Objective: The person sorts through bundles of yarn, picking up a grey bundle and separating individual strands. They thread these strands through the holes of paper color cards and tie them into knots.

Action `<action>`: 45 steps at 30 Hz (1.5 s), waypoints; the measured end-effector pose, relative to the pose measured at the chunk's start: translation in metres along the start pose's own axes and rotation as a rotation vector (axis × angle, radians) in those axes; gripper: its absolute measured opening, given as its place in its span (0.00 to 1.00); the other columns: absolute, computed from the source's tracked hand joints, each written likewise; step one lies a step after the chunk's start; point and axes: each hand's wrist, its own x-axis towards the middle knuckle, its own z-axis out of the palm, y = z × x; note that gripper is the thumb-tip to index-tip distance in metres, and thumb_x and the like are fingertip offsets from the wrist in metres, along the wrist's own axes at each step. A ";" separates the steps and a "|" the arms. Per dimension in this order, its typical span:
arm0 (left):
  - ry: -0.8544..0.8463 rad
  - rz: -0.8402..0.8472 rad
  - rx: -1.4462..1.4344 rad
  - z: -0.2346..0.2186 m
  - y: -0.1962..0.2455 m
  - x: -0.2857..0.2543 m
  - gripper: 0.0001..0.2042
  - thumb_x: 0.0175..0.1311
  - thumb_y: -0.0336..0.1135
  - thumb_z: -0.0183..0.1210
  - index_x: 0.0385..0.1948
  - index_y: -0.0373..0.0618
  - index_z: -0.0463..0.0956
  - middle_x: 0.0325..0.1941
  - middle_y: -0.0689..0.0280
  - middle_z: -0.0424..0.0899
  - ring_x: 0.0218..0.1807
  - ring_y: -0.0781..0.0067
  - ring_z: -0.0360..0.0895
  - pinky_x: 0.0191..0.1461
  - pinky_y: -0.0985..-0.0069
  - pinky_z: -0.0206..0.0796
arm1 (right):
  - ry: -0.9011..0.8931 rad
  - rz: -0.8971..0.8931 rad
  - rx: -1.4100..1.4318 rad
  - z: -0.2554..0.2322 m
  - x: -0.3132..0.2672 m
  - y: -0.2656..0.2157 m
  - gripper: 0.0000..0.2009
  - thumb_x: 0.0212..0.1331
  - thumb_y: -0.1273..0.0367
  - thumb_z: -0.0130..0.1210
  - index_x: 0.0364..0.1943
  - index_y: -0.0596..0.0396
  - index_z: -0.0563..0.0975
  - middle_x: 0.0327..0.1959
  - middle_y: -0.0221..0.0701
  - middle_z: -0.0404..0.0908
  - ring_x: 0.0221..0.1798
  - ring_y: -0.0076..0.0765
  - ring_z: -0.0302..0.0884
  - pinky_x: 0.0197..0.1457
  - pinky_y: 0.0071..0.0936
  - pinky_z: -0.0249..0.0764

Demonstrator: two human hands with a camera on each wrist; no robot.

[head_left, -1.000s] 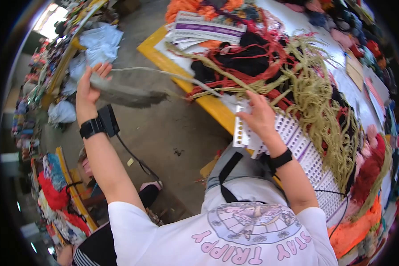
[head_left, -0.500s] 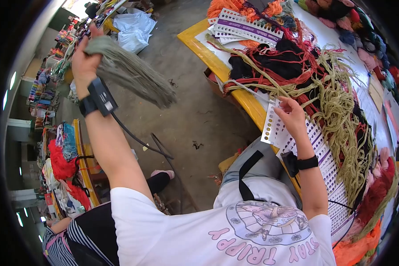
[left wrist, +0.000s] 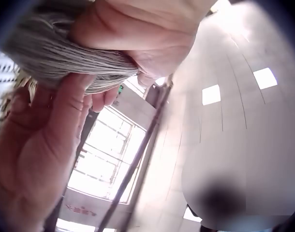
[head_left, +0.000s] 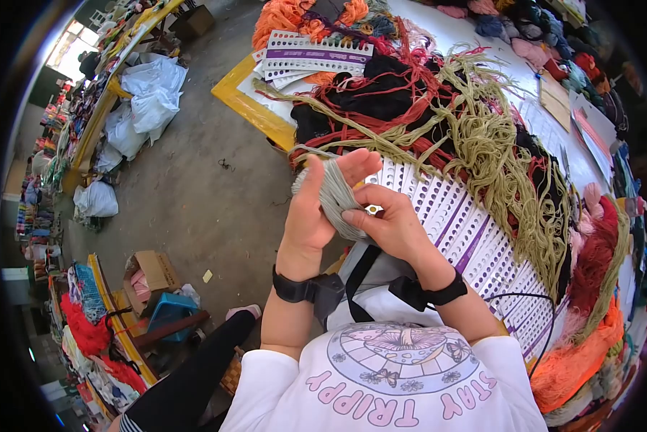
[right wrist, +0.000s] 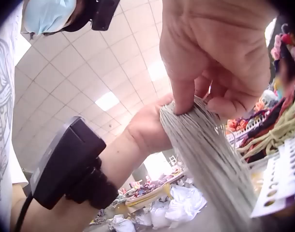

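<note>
A skein of thin grey thread (head_left: 336,194) lies across my left hand (head_left: 309,219), between the raised thumb and the straight fingers. My right hand (head_left: 399,227) meets it from the right and pinches the skein's near end between thumb and forefinger. Seen from the right wrist, the thumb (right wrist: 184,96) presses into the looped end, and the strands (right wrist: 205,150) fan downward. In the left wrist view, the strands (left wrist: 60,58) pass under the left palm (left wrist: 142,29). A grey strand runs behind the left hand towards the table's edge.
On the table to the right, tangled olive yarn (head_left: 482,137) lies over black and red yarn (head_left: 403,93). White cards with punched holes (head_left: 474,241) are spread along its near side. White bags (head_left: 151,93) lie at the left; a cardboard box (head_left: 154,277) and blue bin (head_left: 174,313) stand lower left.
My left hand has come back from far left with the skein, to in front of my body. The right hand has moved off the cards and now pinches the skein.
</note>
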 end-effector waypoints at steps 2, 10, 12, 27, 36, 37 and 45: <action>0.047 -0.035 -0.206 0.010 -0.006 0.003 0.26 0.65 0.50 0.35 0.53 0.35 0.63 0.55 0.57 0.68 0.57 0.63 0.65 0.57 0.68 0.59 | 0.009 0.004 -0.133 -0.013 -0.006 -0.008 0.09 0.46 0.71 0.58 0.32 0.60 0.77 0.29 0.31 0.77 0.33 0.25 0.73 0.38 0.24 0.69; -0.018 -0.057 0.394 0.043 -0.018 0.008 0.25 0.66 0.48 0.37 0.51 0.32 0.64 0.55 0.57 0.68 0.53 0.69 0.68 0.55 0.73 0.61 | 0.214 0.009 0.189 -0.044 -0.016 -0.011 0.08 0.51 0.70 0.57 0.32 0.60 0.77 0.25 0.26 0.78 0.28 0.19 0.72 0.30 0.15 0.67; 0.015 -0.086 0.335 0.048 -0.017 0.008 0.25 0.66 0.48 0.37 0.50 0.32 0.65 0.54 0.57 0.69 0.53 0.70 0.68 0.54 0.73 0.63 | 0.232 0.028 0.318 -0.050 -0.019 -0.007 0.08 0.52 0.69 0.56 0.32 0.59 0.77 0.26 0.26 0.78 0.27 0.17 0.73 0.26 0.13 0.65; 0.017 -0.093 0.188 0.044 -0.028 0.014 0.32 0.64 0.56 0.35 0.53 0.31 0.61 0.57 0.56 0.65 0.55 0.68 0.67 0.53 0.71 0.64 | 0.286 -0.025 0.311 -0.051 -0.015 0.006 0.08 0.53 0.67 0.55 0.29 0.58 0.77 0.25 0.24 0.77 0.25 0.16 0.71 0.25 0.14 0.67; -0.002 -0.099 0.231 0.044 -0.029 0.014 0.30 0.64 0.55 0.36 0.54 0.32 0.61 0.55 0.57 0.67 0.54 0.69 0.68 0.53 0.73 0.63 | 0.235 0.064 0.369 -0.053 -0.016 -0.001 0.07 0.51 0.69 0.56 0.28 0.59 0.77 0.23 0.23 0.76 0.25 0.17 0.70 0.29 0.16 0.68; -0.014 -0.100 0.245 0.044 -0.030 0.014 0.29 0.64 0.54 0.36 0.54 0.32 0.61 0.55 0.57 0.67 0.53 0.70 0.68 0.53 0.73 0.63 | 0.222 0.023 0.323 -0.051 -0.015 0.001 0.07 0.51 0.69 0.56 0.28 0.59 0.77 0.22 0.23 0.76 0.25 0.18 0.70 0.29 0.16 0.68; 0.273 0.082 -0.225 -0.027 -0.017 0.016 0.09 0.62 0.38 0.48 0.33 0.42 0.71 0.16 0.74 0.64 0.19 0.83 0.65 0.34 0.77 0.67 | 0.414 -0.089 0.810 -0.081 -0.012 -0.006 0.09 0.56 0.66 0.45 0.31 0.56 0.72 0.40 0.35 0.74 0.38 0.26 0.71 0.26 0.20 0.69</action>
